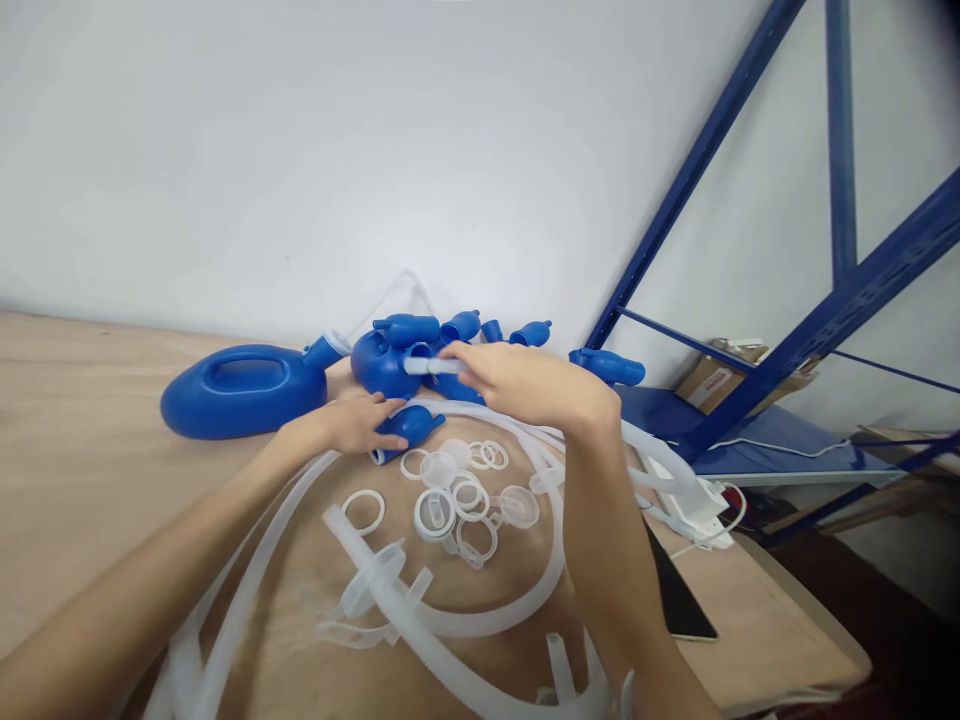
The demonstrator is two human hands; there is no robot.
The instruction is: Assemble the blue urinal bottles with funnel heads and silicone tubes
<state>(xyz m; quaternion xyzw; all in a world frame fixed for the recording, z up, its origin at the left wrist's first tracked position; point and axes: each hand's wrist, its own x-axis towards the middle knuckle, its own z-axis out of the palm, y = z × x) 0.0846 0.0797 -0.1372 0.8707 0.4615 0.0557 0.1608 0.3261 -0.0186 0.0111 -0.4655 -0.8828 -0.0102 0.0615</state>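
Note:
My left hand point(358, 424) lies at a small blue plastic piece point(411, 427) with a rounded body and a narrow spout, thumb and fingers closed around its near end. The piece rests on the table. In my right hand point(517, 382) is a whitish tube end point(421, 366), pinched between thumb and fingers and pointing left. Just behind that tube end sits a round blue container point(381, 362) with more blue spouted pieces point(406, 328) around it. White rings and clear discs point(435, 512) lie loosely piled between my arms.
A blue bottle with a handle point(244, 385) lies at the left. Long translucent hoses point(420, 640) curl across the table point(90, 400). At the right are a dark flat device point(679, 590), a white power strip point(697, 505) and a blue metal rack point(840, 290) holding cardboard boxes point(709, 380).

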